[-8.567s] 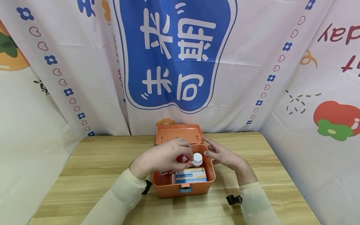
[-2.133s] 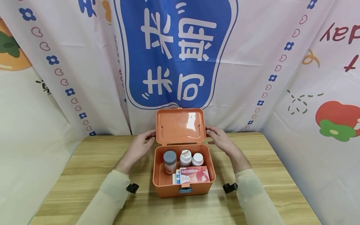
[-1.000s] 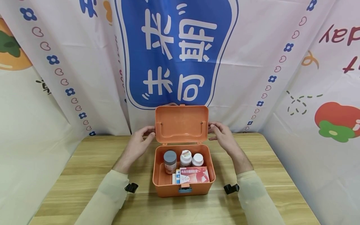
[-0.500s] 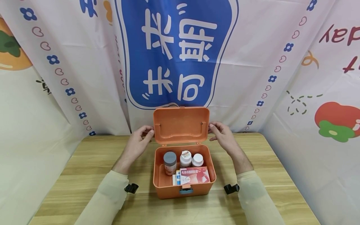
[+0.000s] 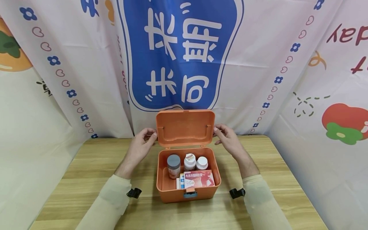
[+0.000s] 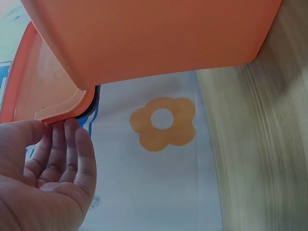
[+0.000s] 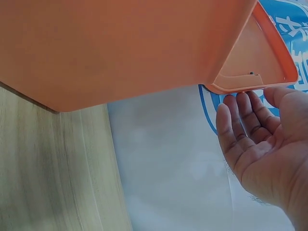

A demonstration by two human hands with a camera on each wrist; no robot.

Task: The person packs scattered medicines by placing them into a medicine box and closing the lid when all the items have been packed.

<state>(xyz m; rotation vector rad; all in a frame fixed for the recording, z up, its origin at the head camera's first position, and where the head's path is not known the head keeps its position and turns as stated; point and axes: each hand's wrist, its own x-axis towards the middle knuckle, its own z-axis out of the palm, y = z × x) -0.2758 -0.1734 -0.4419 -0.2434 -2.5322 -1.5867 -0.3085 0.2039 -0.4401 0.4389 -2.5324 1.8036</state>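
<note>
An orange medicine box [image 5: 161, 188] stands on the table with its lid [image 5: 185, 127] raised on the rear hinges. My left hand [image 5: 140, 145] pinches the lid's left edge with thumb and fingertips; the left wrist view shows the fingertips at the rim. At the right edge my right hand [image 5: 228, 140] does likewise, its fingers bent toward the rim. Inside stand a grey-capped jar [image 5: 173, 166] and two white bottles, one larger [image 5: 189, 162] and one smaller [image 5: 202, 163]. In front lies a red medicine carton [image 5: 199, 179] over a blue-and-white carton [image 5: 182, 180], mostly hidden.
A blue latch [image 5: 190, 195] sits on the box's front. The wooden table [image 5: 95, 179] ends at a printed cloth [image 5: 247, 64] close behind the lid. Further printed cloths flank both sides. Black wrist mounts [image 5: 134, 193] sit on both sleeves.
Earlier, my left hand was inside the box and the lid leaned far back. Since then both hands have come to the lid's sides, and it has swung up and slightly forward.
</note>
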